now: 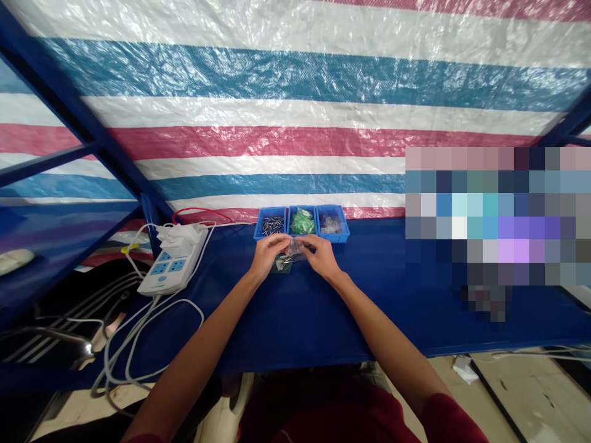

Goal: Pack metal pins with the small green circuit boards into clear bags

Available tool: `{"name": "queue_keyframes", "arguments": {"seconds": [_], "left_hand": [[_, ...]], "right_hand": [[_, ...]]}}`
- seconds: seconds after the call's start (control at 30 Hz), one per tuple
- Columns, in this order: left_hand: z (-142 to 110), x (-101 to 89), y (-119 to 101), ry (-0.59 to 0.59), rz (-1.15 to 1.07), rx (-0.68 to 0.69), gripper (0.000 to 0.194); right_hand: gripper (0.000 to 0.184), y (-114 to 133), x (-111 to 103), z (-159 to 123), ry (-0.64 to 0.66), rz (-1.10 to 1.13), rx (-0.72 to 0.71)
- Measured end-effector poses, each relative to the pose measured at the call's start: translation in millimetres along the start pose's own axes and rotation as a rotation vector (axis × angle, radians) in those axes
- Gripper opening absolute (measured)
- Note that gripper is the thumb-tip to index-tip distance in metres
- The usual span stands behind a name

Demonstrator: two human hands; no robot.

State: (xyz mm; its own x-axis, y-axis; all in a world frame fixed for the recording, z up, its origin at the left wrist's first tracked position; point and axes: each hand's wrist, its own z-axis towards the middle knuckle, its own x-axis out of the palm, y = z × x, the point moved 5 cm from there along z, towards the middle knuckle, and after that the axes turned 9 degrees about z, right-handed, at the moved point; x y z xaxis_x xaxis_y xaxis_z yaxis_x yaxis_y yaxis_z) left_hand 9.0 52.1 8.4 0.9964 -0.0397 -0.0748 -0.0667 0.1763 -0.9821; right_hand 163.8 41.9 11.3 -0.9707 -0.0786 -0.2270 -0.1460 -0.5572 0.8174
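Observation:
A small clear plastic bag (pixel 296 249) is stretched between my two hands above the blue table. My left hand (pixel 268 253) pinches its left side between thumb and fingers. On the other side, my right hand (pixel 322 255) has its fingers closed at the bag's right edge; a thin dark piece shows by those fingertips, too small to name. Just below the bag lies a small greenish packet (pixel 281 265) with pale pieces in it. Beyond my hands stand three blue bins: one with small dark and silver metal parts (pixel 273 226), one with green-and-white packets (pixel 303 221), one with clear plastic pieces (pixel 330 224).
A white power strip (pixel 173 264) with plugs and looping white cables (pixel 133 344) is on the left of the table (pixel 295 326). Striped plastic sheeting (pixel 295 111) hangs behind, between blue frame posts (pixel 96 144). The right side is partly pixelated.

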Motion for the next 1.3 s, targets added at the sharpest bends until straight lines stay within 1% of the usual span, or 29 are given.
{"name": "queue_keyframes", "arguments": {"seconds": [0.1, 0.17, 0.3, 0.4, 0.43, 0.53, 0.57, 0.63, 0.7, 0.73, 0.8, 0.9, 0.97, 1.03, 1.1, 1.23, 1.3], "left_hand": [[-0.4, 2.5, 1.2, 0.043, -0.072, -0.051, 0.018], [-1.2, 3.8, 1.2, 0.070, -0.089, -0.076, 0.018], [-1.7, 2.7, 1.0, 0.081, 0.019, -0.076, 0.024], [-0.7, 1.2, 0.3, 0.081, 0.114, -0.033, 0.027], [-0.3, 0.7, 0.4, 0.078, 0.127, -0.025, 0.028], [0.3, -0.7, 2.0, 0.066, 0.111, -0.030, 0.030], [0.3, -1.0, 2.4, 0.061, 0.095, -0.034, 0.032], [-0.1, -0.7, 2.5, 0.062, 0.061, -0.039, 0.040], [-0.7, 0.4, 1.5, 0.071, 0.028, -0.039, 0.053], [-1.0, 1.0, 0.7, 0.076, 0.013, -0.036, 0.056], [-1.2, 1.8, -0.9, 0.078, -0.011, -0.029, 0.051], [-0.2, 0.2, -2.1, 0.055, 0.018, -0.012, 0.037], [0.9, -3.2, -3.1, 0.012, 0.086, 0.020, 0.033], [1.4, -6.8, -4.7, -0.036, 0.164, 0.062, 0.031], [1.0, -9.4, -6.5, -0.070, 0.222, 0.093, 0.030], [-0.9, -11.1, -9.1, -0.098, 0.287, 0.113, 0.027], [-1.6, -11.1, -9.6, -0.104, 0.310, 0.117, 0.026]], "right_hand": [[0.014, 0.6, -1.6, 0.8, -0.027, -0.022, 0.002], [0.015, 1.3, -3.4, 1.4, -0.053, -0.040, 0.001], [0.020, -0.6, -3.1, 1.4, -0.052, -0.059, 0.033], [0.017, -3.3, -1.7, 0.1, -0.043, -0.017, 0.084], [0.019, -3.6, -1.3, -0.4, -0.037, 0.013, 0.093], [0.041, -1.2, -0.5, -1.3, -0.014, 0.068, 0.058], [0.042, -0.2, -0.3, -1.5, -0.007, 0.058, 0.036], [0.034, 0.2, -0.1, -1.5, 0.000, 0.009, 0.018], [0.022, -1.1, -0.1, -1.2, -0.005, -0.047, 0.027], [0.018, -1.4, -0.5, -0.9, -0.015, -0.073, 0.032], [0.015, -1.2, -1.9, -0.3, -0.038, -0.121, 0.035], [0.018, -1.4, -2.8, 0.3, -0.035, -0.124, 0.067], [0.018, -4.8, -1.6, 0.2, -0.008, -0.033, 0.141], [0.020, -10.0, -1.2, 0.0, -0.015, 0.109, 0.234], [0.024, -14.3, -3.9, 0.6, -0.088, 0.261, 0.299], [0.030, -20.9, -16.6, 2.3, -0.359, 0.560, 0.361], [0.035, -24.5, -20.3, 1.9, -0.456, 0.682, 0.406]]}}
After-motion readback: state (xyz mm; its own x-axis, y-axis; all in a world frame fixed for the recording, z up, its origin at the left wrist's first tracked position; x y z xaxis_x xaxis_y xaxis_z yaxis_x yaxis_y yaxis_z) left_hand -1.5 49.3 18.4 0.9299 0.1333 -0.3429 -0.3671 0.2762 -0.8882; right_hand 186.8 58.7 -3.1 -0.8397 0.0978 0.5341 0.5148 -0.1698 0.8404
